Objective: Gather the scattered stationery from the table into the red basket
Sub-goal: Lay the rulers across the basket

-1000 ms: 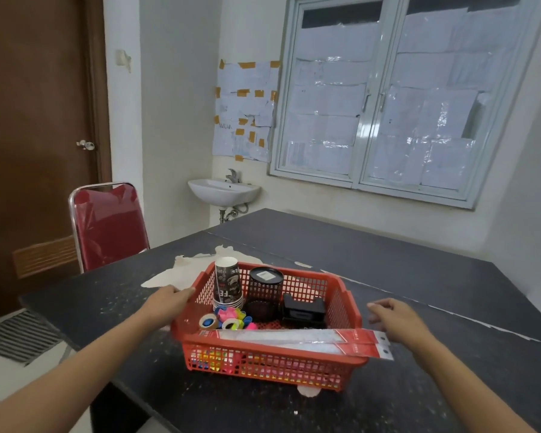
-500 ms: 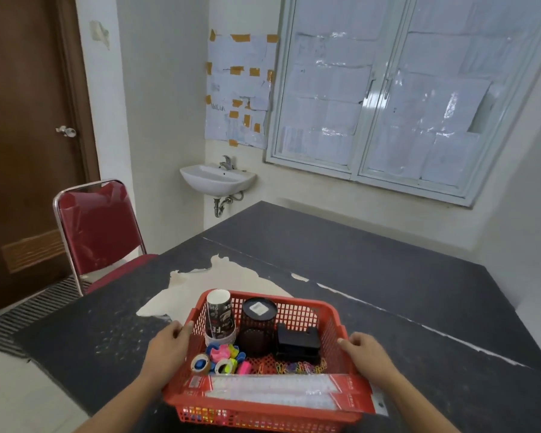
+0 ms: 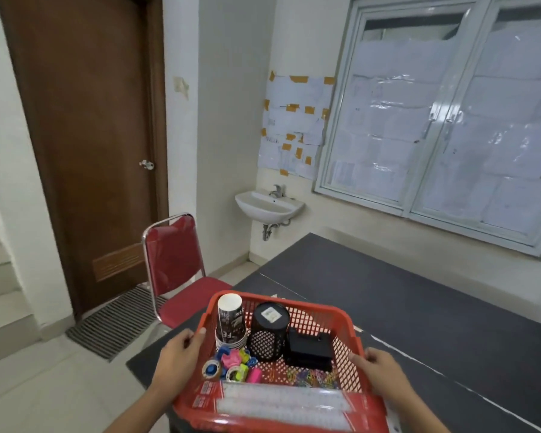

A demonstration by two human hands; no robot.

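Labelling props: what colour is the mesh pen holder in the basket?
Pen holder is black mesh, white sticker on top; head view.

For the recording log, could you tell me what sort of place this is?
Probably a plain office back room: a dark table, a wall-mounted washbasin, a red padded chair and paper-covered windows.

surface: scuffed dark table (image 3: 419, 307) | on it: red basket (image 3: 369, 410) at near-left corner, contact unclear
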